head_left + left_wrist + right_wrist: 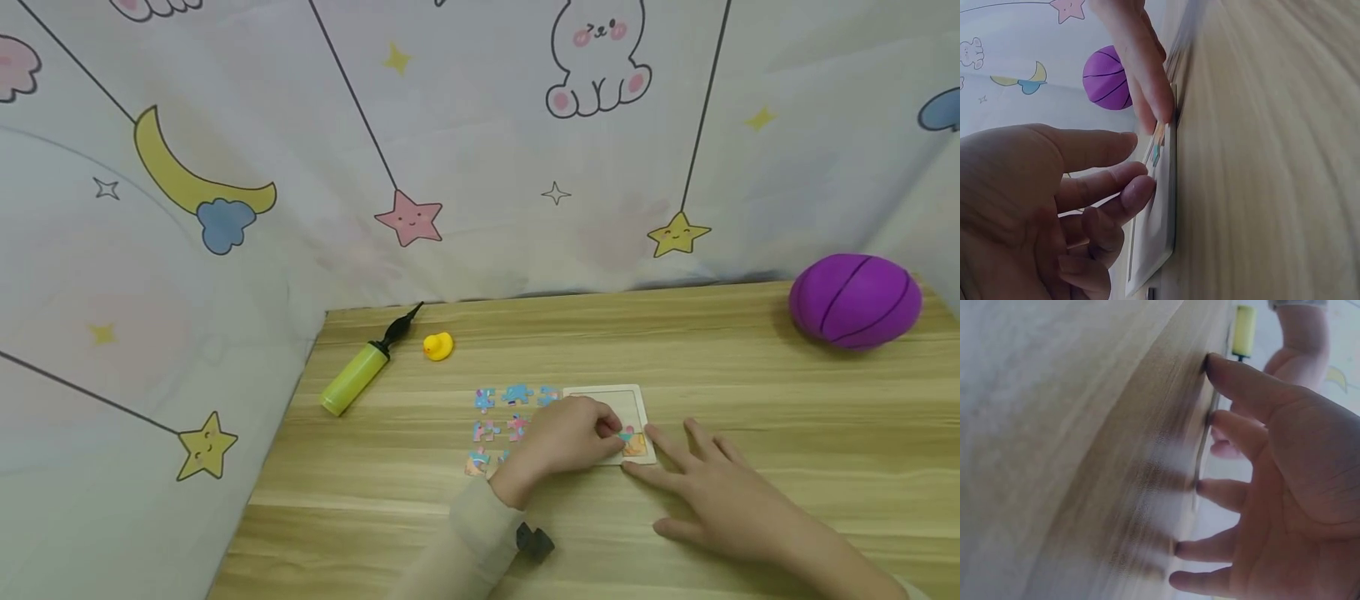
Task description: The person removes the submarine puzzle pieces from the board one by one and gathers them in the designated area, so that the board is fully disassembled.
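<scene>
A wooden puzzle frame [641, 404] lies flat on the table, with a teal and orange jigsaw piece [635, 445] in its near right corner. My left hand [566, 435] is over the frame, its fingertips beside that piece. In the left wrist view its thumb and fingers are loosely bent, with nothing visible between them. The right hand [723, 500] has its fingers spread; thumb and fingertips touch the table, and two fingers meet the frame's right edge. Several loose jigsaw pieces [517, 394] lie in rows left of the frame, some hidden behind my left hand.
A green hand pump [356, 379] with a black nozzle and a yellow rubber duck [438, 346] are at the back left. A purple ball [855, 302] sits at the back right. A small black object [534, 542] is beside the left sleeve. Patterned cloth hangs behind the table.
</scene>
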Motion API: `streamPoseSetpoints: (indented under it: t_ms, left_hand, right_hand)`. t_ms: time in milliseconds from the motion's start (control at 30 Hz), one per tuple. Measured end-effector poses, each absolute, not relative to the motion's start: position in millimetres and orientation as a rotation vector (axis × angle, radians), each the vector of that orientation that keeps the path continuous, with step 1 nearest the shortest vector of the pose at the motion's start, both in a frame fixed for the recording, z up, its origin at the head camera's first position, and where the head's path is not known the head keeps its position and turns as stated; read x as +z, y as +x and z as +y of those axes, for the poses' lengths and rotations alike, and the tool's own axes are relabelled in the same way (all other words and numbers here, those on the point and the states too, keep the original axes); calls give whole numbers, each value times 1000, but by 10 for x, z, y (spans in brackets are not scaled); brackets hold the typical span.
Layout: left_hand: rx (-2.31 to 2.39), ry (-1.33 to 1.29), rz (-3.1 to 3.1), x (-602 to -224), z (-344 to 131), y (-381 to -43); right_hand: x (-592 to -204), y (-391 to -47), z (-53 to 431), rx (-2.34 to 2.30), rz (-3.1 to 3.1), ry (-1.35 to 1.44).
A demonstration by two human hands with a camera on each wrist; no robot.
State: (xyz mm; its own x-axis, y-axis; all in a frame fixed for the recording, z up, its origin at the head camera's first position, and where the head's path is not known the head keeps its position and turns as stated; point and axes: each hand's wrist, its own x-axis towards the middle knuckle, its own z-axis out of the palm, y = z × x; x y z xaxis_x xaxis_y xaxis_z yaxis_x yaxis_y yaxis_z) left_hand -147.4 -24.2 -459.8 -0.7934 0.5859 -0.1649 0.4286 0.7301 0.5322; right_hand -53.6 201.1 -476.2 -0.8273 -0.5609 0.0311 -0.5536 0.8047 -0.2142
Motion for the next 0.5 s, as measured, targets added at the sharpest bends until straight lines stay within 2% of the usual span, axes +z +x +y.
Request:
streamPoseSetpoints:
  t_ms: [500]
  left_hand:
    - [634,750,2672,-4610,-143,-1393]
  right_hand:
    - [-4754,-530,1996,-356,2959,-934]
